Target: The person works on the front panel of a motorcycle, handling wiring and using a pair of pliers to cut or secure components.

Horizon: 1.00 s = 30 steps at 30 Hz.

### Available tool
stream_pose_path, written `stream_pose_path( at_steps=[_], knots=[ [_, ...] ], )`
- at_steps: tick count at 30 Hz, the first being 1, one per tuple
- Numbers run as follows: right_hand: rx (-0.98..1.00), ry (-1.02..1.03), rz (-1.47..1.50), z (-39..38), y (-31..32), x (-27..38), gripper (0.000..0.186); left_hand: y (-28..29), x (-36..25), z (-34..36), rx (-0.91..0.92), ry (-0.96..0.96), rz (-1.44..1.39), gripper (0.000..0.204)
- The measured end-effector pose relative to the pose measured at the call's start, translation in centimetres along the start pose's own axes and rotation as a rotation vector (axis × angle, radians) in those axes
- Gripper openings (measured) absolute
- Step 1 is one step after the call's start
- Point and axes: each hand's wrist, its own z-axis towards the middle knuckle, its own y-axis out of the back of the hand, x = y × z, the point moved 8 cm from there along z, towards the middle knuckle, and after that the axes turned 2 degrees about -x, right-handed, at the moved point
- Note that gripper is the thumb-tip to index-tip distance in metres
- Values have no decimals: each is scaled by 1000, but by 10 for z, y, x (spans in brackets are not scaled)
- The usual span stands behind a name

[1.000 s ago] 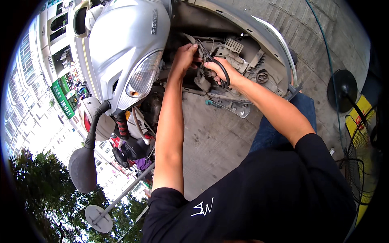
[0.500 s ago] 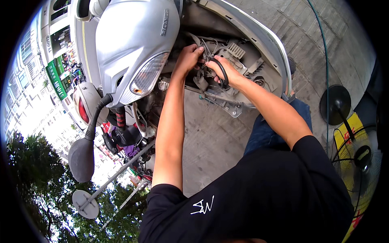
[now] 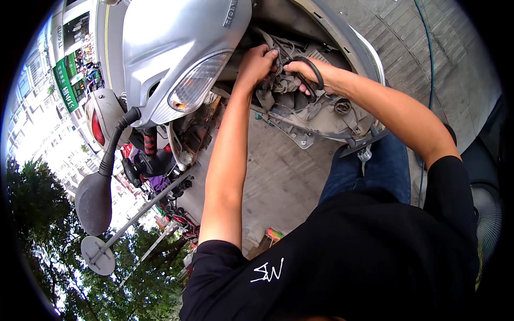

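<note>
My left hand (image 3: pixel 258 65) is pinched on a grey, dusty bundle of wires (image 3: pixel 277 58) inside the scooter's opened front body (image 3: pixel 335 24). Just to its right, my right hand (image 3: pixel 306 76) grips black-handled scissors (image 3: pixel 319 76), its thumb toward the bundle; the blades are hard to make out among the wires. Around both hands are dirty ribbed parts, brackets and a coiled piece (image 3: pixel 342 107). The silver front cowl (image 3: pixel 160 48) with its clear lamp (image 3: pixel 195 83) lies to the left of my left hand.
A black mirror (image 3: pixel 93 200) on a stalk juts out at left, near other parked two-wheelers (image 3: pixel 160 176). Grey paving (image 3: pixel 276 176) lies below the body. A green hose (image 3: pixel 428 59) runs along the right, with a fan (image 3: pixel 487 224) at the far right edge. Trees and buildings show at left.
Both hands have risen slightly and shifted right in the picture, still on the same things, as the view has shifted. My right forearm lies flatter, reaching further right.
</note>
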Motion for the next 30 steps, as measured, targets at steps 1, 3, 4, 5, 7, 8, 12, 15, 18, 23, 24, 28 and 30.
stream_pose_path(
  at_steps=[1,3,4,5,7,8,12,15,18,23,24,28,30],
  knots=[
    [-12,-41,86,3,-6,-5,43,2,-1,0,-19,-18,41,28],
    [-41,-47,170,5,-13,-9,43,1,0,-1,8,-22,-17,27],
    [-56,-59,194,5,-15,-11,43,1,0,-2,24,-20,-44,27],
    [-61,-70,216,5,-16,-12,42,1,0,-2,31,-17,-44,26],
    [-73,-89,261,6,-17,-12,41,1,-2,0,46,-14,-42,25],
    [-68,-108,242,8,-16,-11,40,1,-3,0,48,-14,-52,24],
    [-7,-192,178,19,-12,-8,34,0,-1,-2,53,-17,-88,23],
    [-57,-226,128,17,-13,-1,33,0,-1,-1,62,-23,-95,23],
    [-150,-72,200,11,-20,2,25,2,3,0,71,-20,-96,22],
    [-123,53,381,2,-23,-28,21,-4,3,1,91,14,-86,21],
    [-135,52,293,-11,-25,-31,22,-1,4,-1,61,5,-82,20],
    [-84,153,178,-32,-16,-65,26,-10,7,-11,-144,-85,-31,27],
    [-27,207,53,-41,-20,-65,27,-12,22,-29,-375,-206,27,33]
  ],
)
